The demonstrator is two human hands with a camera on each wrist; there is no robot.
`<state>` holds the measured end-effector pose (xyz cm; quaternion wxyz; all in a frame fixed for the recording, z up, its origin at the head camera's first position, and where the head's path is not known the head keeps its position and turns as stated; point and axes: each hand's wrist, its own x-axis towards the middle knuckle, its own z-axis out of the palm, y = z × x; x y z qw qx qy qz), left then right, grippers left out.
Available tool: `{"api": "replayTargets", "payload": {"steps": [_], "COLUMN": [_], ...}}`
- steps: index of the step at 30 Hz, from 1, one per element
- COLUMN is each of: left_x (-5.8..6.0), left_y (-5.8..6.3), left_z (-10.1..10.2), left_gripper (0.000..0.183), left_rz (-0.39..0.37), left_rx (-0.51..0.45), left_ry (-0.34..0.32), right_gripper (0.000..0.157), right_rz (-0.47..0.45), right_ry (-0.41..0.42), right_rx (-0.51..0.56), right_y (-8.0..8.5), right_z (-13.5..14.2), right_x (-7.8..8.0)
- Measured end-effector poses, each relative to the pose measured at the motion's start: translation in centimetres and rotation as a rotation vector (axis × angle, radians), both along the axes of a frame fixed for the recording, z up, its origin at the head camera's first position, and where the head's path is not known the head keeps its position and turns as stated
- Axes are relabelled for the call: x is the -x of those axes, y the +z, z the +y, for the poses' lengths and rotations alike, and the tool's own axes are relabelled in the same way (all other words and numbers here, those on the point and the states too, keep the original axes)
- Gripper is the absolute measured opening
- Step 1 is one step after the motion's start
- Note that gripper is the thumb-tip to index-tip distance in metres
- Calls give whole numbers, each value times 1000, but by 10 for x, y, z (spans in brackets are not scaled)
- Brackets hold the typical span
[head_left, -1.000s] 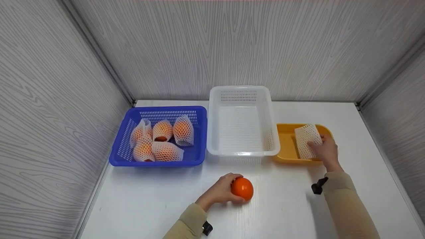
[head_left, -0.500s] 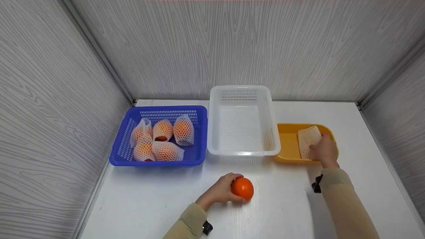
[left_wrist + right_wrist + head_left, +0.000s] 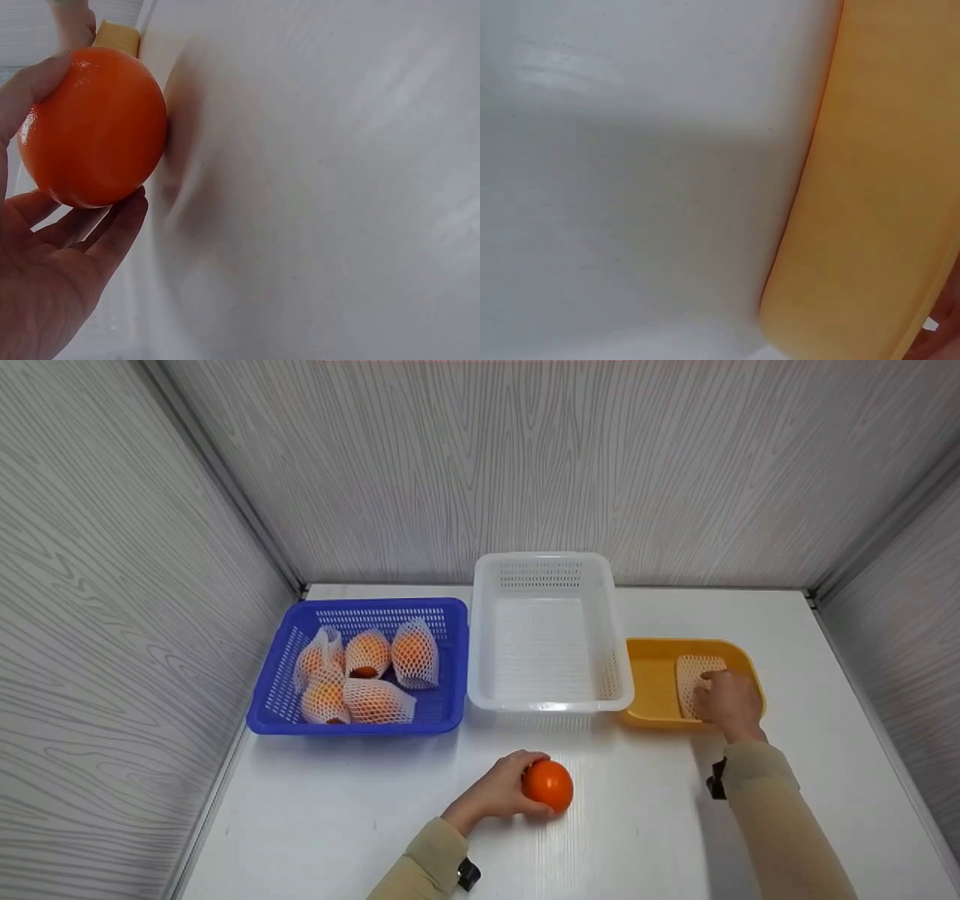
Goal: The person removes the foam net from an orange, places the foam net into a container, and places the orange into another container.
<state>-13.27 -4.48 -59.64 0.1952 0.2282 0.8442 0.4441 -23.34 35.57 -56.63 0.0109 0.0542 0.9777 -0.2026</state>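
My left hand (image 3: 506, 787) holds a smooth, glossy orange fruit (image 3: 551, 787) low over the front middle of the table. In the left wrist view the thumb lies on one side of the fruit (image 3: 94, 127) and the fingers (image 3: 124, 225) on the other. Over the right end of a yellow tray (image 3: 651, 682) reaches my right hand (image 3: 731, 703). A white foam net sleeve (image 3: 690, 671) lies in the tray beneath its fingertips, with a gap showing between thumb and forefinger. The right wrist view shows mostly the tray's outer wall (image 3: 870, 187); the fingers are largely hidden behind its rim.
A blue basket (image 3: 352, 730) at the left holds several orange fruits in foam nets (image 3: 379, 703). Between it and the tray stands a white basket (image 3: 551, 707), its rim overlapping the tray's left end. Wood-grain panels (image 3: 480, 472) enclose the table's back and sides.
The foam net has gone down into the yellow tray and now lies flatter, with my right hand's fingers loosened from it. My left hand and the fruit have stayed in place.
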Motion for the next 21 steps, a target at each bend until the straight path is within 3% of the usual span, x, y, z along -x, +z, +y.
{"api": "replayTargets", "payload": {"steps": [6,11,17,21], "left_x": [1,0,0,-1], "left_y": [-1,-2,-2,0], "left_z": [0,0,0,-1], "left_gripper": [77,78,77,76], "left_rz": [-5,-10,-4,5], "left_rx": [8,10,5,14], "left_ry": [4,4,7,12], "right_gripper": [54,52,54,53], "right_rz": [-238,-323,-324,-237], "right_ry": [67,128,101,91], "right_rx": [50,68,131,134], "right_y": [4,4,5,10], "right_z": [1,3,4,1], "right_x": [3,5,5,0]}}
